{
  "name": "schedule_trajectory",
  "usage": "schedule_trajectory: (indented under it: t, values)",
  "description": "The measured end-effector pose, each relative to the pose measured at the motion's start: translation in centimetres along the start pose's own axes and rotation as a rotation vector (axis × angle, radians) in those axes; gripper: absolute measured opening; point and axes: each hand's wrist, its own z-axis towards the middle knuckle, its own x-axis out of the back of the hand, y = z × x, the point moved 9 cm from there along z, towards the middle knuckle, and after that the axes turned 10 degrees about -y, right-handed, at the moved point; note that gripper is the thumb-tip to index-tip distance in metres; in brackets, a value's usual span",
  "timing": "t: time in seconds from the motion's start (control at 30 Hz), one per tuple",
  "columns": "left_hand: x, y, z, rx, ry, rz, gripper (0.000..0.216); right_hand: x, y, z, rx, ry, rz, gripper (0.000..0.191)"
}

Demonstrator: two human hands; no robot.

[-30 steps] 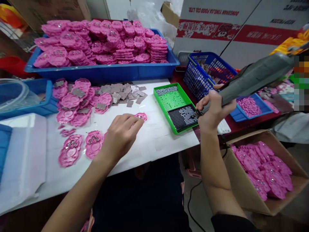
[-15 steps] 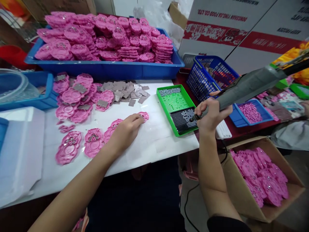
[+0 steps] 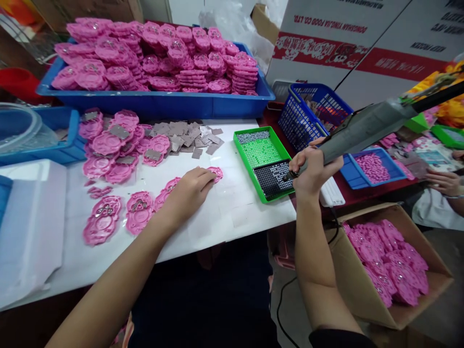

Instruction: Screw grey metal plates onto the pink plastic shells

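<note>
My left hand [image 3: 188, 192] lies on the white table [image 3: 232, 208], fingers curled down onto a small pink plastic piece [image 3: 216, 172], pinning it. More flat pink pieces [image 3: 139, 212] lie in a row to its left. My right hand [image 3: 313, 166] is closed round a long grey tool [image 3: 366, 128], its tip resting over the black grid part of a green tray [image 3: 264, 164] that holds small shiny studs.
A blue bin [image 3: 155, 104] heaped with pink pieces stands at the back, with grey square pads [image 3: 184, 137] in front of it. A blue basket [image 3: 311, 113] and a cardboard box [image 3: 391, 270] of pink pieces are at right. Another person's hand [image 3: 444, 181] shows at far right.
My left hand slid slightly right along the small pink piece, uncovering another pink piece behind it. The right hand with the tool dipped a little toward the black grid.
</note>
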Motion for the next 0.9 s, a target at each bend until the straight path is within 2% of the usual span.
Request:
schedule_trajectory:
  t: [0.23, 0.33, 0.53, 0.67, 0.8, 0.9]
  values:
    - [0.6, -0.5, 0.3, 0.023, 0.050, -0.058, 0.012, 0.0, -0.2, 0.0, 0.008, 0.004, -0.022, 0.019]
    - [1.1, -0.7, 0.3, 0.030, 0.093, -0.075, 0.015, 0.5, -0.5, -0.1, 0.012, 0.051, -0.015, 0.018]
    - [1.5, -0.7, 1.0, 0.041, 0.152, -0.120, 0.024, 1.1, -3.3, -0.1, 0.056, 0.138, 0.060, 0.018]
    - [0.6, -0.9, 1.9, 0.069, 0.101, -0.132, 0.033, 0.6, -5.0, -0.3, 0.061, 0.137, 0.132, 0.023]
    - [0.2, -1.4, 2.0, 0.092, 0.076, -0.136, 0.019, -0.1, -5.9, -0.9, 0.041, 0.130, 0.142, 0.026]
    - [0.1, -1.6, 1.7, 0.088, 0.074, -0.125, 0.009, 0.0, -6.1, -1.2, -0.018, 0.171, 0.134, 0.020]
